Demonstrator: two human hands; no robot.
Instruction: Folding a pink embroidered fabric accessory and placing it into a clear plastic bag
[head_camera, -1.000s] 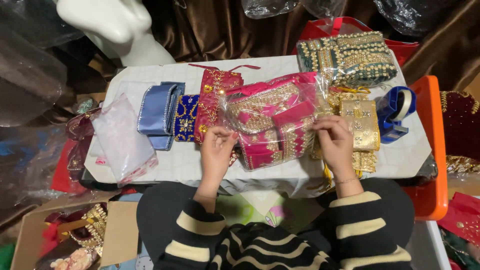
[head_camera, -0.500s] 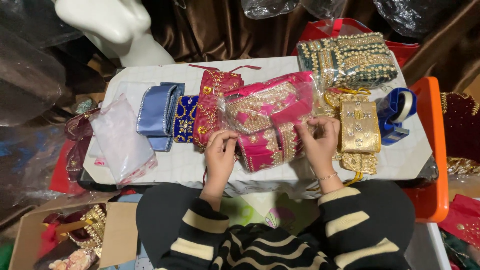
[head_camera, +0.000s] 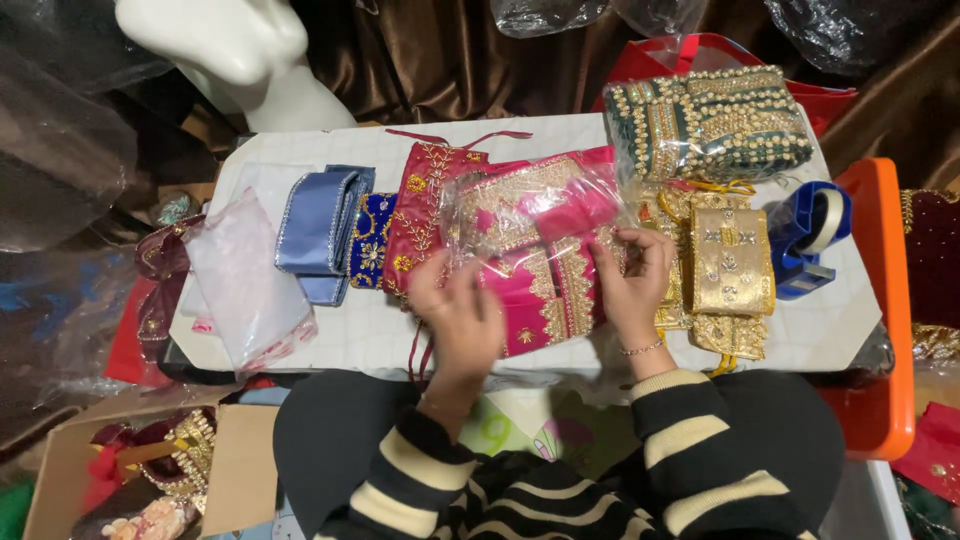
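Both hands grip one item: a pink embroidered garment in a clear plastic bag (head_camera: 535, 250), lying at the middle of the white table (head_camera: 330, 345), toward its near edge. The left hand (head_camera: 462, 322) is closed on the bag's near left corner, fingers curled over the plastic; the hand is motion-blurred, so the exact finger placement cannot be told. The right hand (head_camera: 632, 285) pinches the bag's right side between thumb and fingertips, its fingers partly bent. A thin bracelet sits on the right wrist. Both forearms wear black sleeves with cream stripes.

Touching the bag on its left is a red embroidered piece (head_camera: 420, 215), and beside that a dark blue embroidered piece (head_camera: 372, 240). Further left lies a folded light blue satin piece (head_camera: 320, 225). An empty clear plastic bag (head_camera: 245, 285) hangs over the table's left edge.

Just right of the right hand lies a gold embroidered piece (head_camera: 730, 265). A blue tape dispenser (head_camera: 812, 235) stands near the right edge. A bagged green garment with pearl and gold work (head_camera: 710, 120) occupies the far right corner. A white mannequin bust (head_camera: 235, 55) stands beyond the far left corner. An orange tray edge (head_camera: 880, 300) runs alongside the table's right side.
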